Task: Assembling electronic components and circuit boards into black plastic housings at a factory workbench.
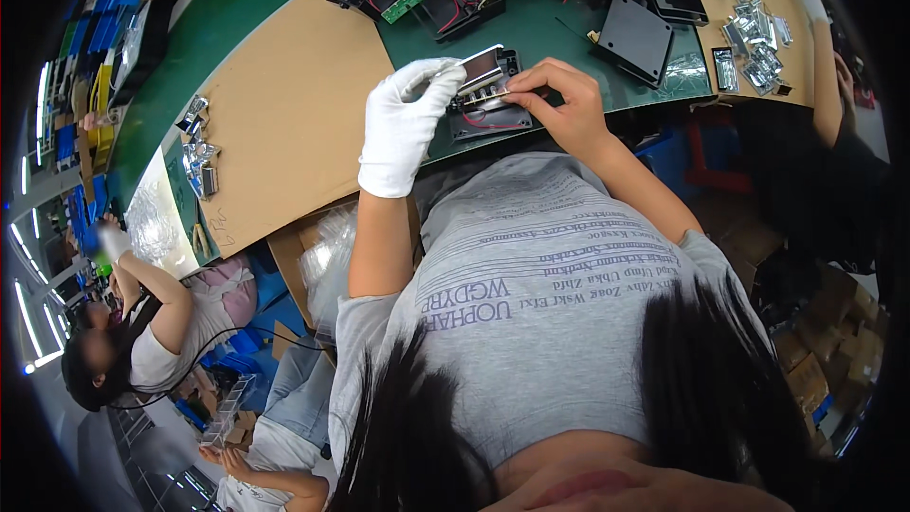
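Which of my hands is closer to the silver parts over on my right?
Right. Your right hand, bare, at the opened black device, is left of the silver parts; your left hand, gloved, holds the device's other side, farther left.

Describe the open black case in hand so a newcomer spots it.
Find the green tabletop's near edge, by the grey T-shirt. Between the white-gloved left hand and bare right hand is the open black case. Unlike the black cases farther back, only this one has hands on it.
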`<state>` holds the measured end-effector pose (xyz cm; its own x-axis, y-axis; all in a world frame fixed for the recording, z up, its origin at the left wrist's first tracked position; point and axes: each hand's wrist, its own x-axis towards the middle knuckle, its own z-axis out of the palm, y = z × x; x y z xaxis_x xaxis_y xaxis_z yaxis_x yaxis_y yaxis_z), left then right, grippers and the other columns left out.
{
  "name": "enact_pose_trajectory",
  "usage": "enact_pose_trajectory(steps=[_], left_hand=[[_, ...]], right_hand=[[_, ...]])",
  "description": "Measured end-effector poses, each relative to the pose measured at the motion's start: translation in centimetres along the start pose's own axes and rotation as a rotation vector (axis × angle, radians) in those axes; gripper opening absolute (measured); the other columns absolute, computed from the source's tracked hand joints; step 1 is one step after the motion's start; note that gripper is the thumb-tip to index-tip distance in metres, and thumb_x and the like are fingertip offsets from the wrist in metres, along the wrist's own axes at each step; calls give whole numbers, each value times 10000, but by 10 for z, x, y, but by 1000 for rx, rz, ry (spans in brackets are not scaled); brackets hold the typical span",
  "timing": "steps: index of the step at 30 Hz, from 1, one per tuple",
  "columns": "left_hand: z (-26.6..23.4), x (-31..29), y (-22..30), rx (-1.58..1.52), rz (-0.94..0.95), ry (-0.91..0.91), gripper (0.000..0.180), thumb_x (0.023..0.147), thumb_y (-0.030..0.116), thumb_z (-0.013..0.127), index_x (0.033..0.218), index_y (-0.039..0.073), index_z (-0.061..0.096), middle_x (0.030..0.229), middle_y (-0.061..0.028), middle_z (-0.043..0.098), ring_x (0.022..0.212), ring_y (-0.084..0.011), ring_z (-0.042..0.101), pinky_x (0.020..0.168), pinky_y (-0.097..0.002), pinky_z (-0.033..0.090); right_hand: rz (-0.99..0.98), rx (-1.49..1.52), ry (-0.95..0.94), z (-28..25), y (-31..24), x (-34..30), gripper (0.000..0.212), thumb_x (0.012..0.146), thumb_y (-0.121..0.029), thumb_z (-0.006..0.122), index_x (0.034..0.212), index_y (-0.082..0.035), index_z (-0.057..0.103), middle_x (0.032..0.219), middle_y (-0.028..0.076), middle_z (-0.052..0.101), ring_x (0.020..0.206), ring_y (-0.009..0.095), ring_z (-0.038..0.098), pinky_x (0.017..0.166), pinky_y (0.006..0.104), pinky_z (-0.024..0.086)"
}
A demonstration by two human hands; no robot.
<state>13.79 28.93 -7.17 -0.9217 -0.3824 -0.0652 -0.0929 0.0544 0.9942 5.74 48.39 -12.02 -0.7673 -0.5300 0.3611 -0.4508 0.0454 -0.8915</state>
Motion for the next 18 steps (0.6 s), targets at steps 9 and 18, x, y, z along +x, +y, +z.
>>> enact_pose_trajectory(steps=[9, 18], left_hand=[[-3, -2, -3, 135, 55, -36, 188, 907, 27, 736, 1090, -7, 757, 982, -65, 769, 839, -123, 676, 786, -227, 533], [-2, -8, 12, 471, 173, -143, 321, 839, 46, 768, 1160, 56, 743, 956, -73, 759, 754, -187, 674, 706, -298, 535]], right_hand=[[-47, -7, 76, 6, 3, -1, 152, 782, 58, 791, 858, -23, 688, 904, 76, 747, 736, 153, 640, 682, 241, 513], [-120, -70, 119, 11, 9, -1, 243, 776, 28, 810, 858, -54, 597, 903, 60, 735, 733, 153, 640, 670, 256, 514]])
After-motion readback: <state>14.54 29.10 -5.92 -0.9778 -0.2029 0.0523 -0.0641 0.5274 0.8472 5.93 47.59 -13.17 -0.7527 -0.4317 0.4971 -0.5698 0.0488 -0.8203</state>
